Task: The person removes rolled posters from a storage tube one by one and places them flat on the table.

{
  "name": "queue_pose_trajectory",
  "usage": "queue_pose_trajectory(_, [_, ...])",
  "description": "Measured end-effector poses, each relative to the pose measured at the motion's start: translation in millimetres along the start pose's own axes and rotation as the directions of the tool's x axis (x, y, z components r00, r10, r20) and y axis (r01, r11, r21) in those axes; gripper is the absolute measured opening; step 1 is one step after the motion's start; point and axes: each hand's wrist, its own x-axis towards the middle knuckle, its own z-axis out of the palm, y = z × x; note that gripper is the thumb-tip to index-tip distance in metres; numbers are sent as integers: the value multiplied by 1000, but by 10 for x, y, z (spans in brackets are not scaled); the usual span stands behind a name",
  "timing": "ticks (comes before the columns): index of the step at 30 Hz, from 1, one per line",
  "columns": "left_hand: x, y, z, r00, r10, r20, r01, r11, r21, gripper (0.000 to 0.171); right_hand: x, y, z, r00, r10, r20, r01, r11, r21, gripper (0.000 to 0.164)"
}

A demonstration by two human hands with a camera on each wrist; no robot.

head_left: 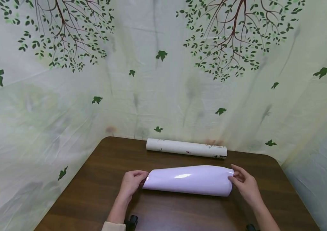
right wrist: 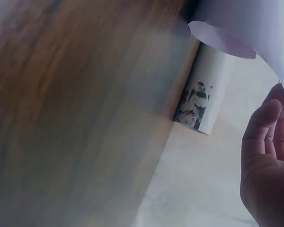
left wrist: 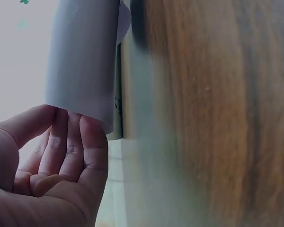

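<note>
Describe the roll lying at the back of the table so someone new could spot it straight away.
Find the brown table, then look along its far edge, beside the leaf-printed cloth. A white roll lies there, behind the curled sheet being held. That sheet looks plain and glossy; the roll is slimmer and has dark printed marks.

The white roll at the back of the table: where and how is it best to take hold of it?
Probably around the middle of the white roll, coming from above: it lies on its side, long and round, with its top uncovered. The curled sheet, between the left hand and right hand, is in front, and the cloth hangs behind.
</note>
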Motion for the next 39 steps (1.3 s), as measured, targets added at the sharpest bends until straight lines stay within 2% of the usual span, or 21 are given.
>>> queue_pose_trajectory(4, [38,18,-5,1000,-11,-18,12,999,30,17,-30,26,-30,1000,-16,24,16,1000,8,59])
queue_pose_trajectory(8, [77,46,-11,999,-2,-50,8,993,122,16,-55,42,-66,998,-11,54,11,1000,6,59])
queue_pose_trajectory(10, [90,63,-16,997,11,-72,2,983,182,14,-64,50,-80,998,-11,65,12,1000,-7,57])
queue_pose_trajectory(13, [106,89,-26,993,47,-112,-12,957,290,14,-80,58,-93,997,-16,77,18,1000,-25,50])
queue_pose_trajectory(16, [113,123,-32,989,57,-139,-4,936,353,14,-98,69,-99,995,-36,89,39,999,-23,42])
queue_pose_trajectory(21, [130,152,-32,988,51,-145,11,918,396,14,-127,81,-102,990,-74,124,73,997,7,35])
queue_pose_trajectory(28, [153,168,-36,989,77,-124,-11,885,465,15,-121,82,-124,988,-24,153,28,999,-20,25])
queue_pose_trajectory(31, [148,181,-47,991,66,-116,0,871,491,14,-124,101,-144,986,-25,166,32,999,-43,19])
queue_pose_trajectory(35, [132,196,-63,993,38,-111,24,857,514,13,-142,158,-157,981,-89,170,94,995,-21,11])
queue_pose_trajectory(39, [122,188,-75,996,8,-94,42,859,511,13,-149,238,-149,959,-238,156,239,971,12,5])
